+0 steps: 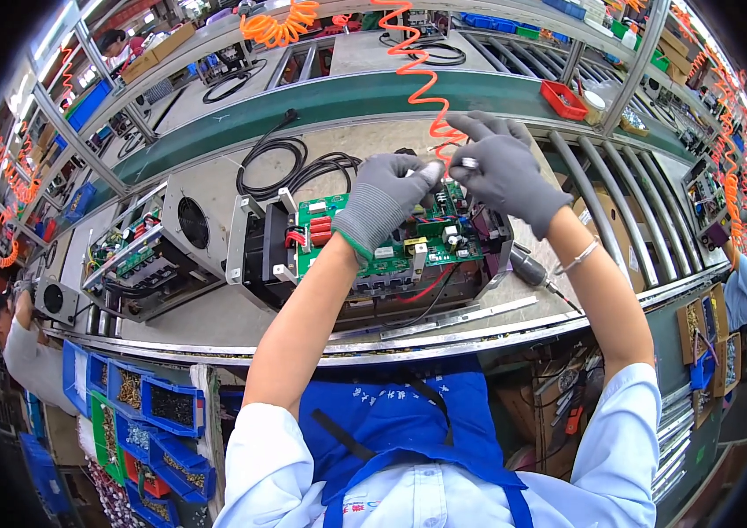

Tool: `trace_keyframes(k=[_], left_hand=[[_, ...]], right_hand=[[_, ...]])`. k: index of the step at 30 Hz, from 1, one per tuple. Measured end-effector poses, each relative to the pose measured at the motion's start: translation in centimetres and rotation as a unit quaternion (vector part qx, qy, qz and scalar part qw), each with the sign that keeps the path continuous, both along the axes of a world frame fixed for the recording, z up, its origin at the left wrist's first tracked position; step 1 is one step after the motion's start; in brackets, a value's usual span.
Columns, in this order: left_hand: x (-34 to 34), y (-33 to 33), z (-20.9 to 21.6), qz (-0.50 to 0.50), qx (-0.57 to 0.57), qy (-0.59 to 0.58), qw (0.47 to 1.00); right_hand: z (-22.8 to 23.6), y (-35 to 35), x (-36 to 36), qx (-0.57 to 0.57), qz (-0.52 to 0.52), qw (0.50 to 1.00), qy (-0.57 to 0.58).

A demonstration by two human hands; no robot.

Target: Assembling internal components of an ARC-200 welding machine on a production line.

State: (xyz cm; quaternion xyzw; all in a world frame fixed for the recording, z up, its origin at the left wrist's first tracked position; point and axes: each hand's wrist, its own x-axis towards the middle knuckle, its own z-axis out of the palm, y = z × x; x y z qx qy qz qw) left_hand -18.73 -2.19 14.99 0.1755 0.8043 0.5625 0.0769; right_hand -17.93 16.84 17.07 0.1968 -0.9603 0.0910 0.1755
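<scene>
- Left hand (391,192), in a grey knit glove with green cuff: fingers curled over the board; cannot tell what, if anything, it grips.
- Right hand (501,167), grey-gloved: fingers bent, close beside the left; grip likewise unclear.
- Green printed circuit board (400,255): below the hands, in an open black-and-silver metal unit (257,251) on the beige worktop (356,141).
- Dark cylindrical tool with slim metal tip (529,267): right of the unit.

Pretty packed bench (329,141), beige-grey top with a metal front edge (373,355). Got an open unit (316,257) on it, second unit (140,255) to its left, black cable (272,167) coiled behind, screwdriver (529,266) off right.
</scene>
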Motion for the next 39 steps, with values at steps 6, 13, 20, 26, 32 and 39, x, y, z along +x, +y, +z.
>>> trace_keyframes(k=[6, 13, 20, 26, 32, 39], left_hand=[[-0.4, 0.7, -0.5, -0.009, -0.079, 0.086, 0.993], [-1.4, 0.5, -2.1, -0.052, -0.083, 0.111, 0.989], [0.0, 0.5, -0.9, -0.028, -0.080, 0.064, 0.994], [1.0, 1.1, -1.8, 0.000, -0.056, 0.185, 0.981], [1.0, 0.9, -2.5, 0.008, -0.074, 0.235, 0.969], [1.1, 1.2, -3.0, 0.039, 0.050, 0.172, 0.983]], right_hand=[[-0.8, -0.6, 0.2, 0.111, 0.024, 0.987, 0.117], [-0.8, -1.8, -0.1, 0.206, -0.027, 0.978, 0.031], [0.0, -0.1, 0.1, 0.060, 0.033, 0.997, -0.023], [0.9, 2.6, 0.4, -0.249, 0.123, 0.932, -0.231], [0.7, 2.7, 0.2, -0.157, 0.152, 0.962, -0.165], [1.4, 3.0, 0.8, 0.041, 0.145, 0.987, -0.062]])
